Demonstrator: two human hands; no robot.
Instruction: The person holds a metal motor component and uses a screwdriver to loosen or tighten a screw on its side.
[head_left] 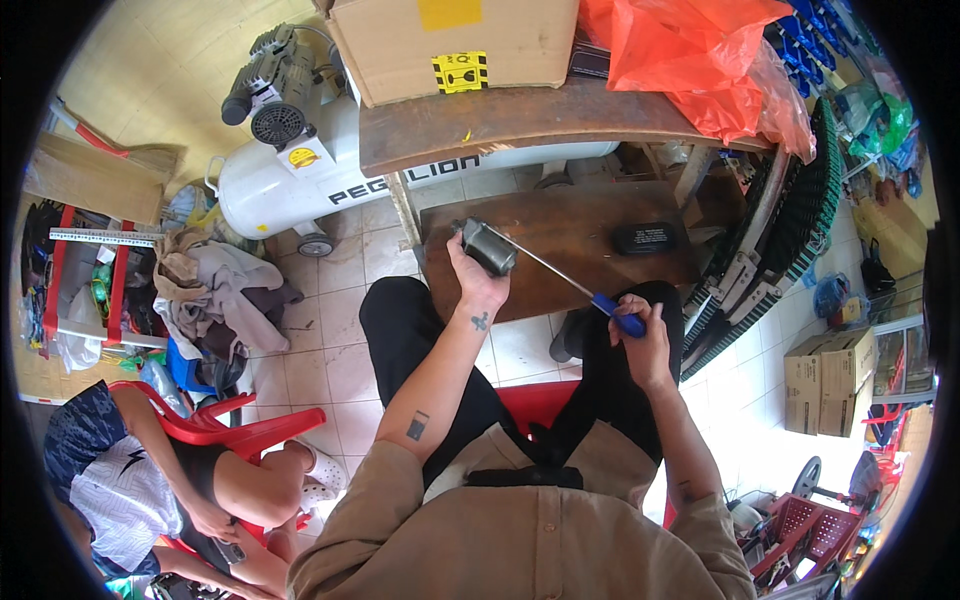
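Note:
My left hand (482,283) is wrapped round a dark grey metal cylinder (489,248) that looks like a small electric motor, held up over the low brown wooden table. In my right hand (641,337) is a long-shafted screwdriver (617,310) with a blue handle, gripped near my right knee. Its shaft slants up and left to the cylinder's upper end. Whether the tip touches the cylinder or sits in a screw, I cannot tell. A flat black case (643,236) lies on the table to the right of the cylinder.
Ahead stands a wooden bench (420,135) bearing a cardboard box (450,50) and an orange plastic bag (690,60). A white air compressor (270,180) is behind at left. Another person (230,480) sits at lower left in a red chair. Cardboard cartons (830,380) stand right.

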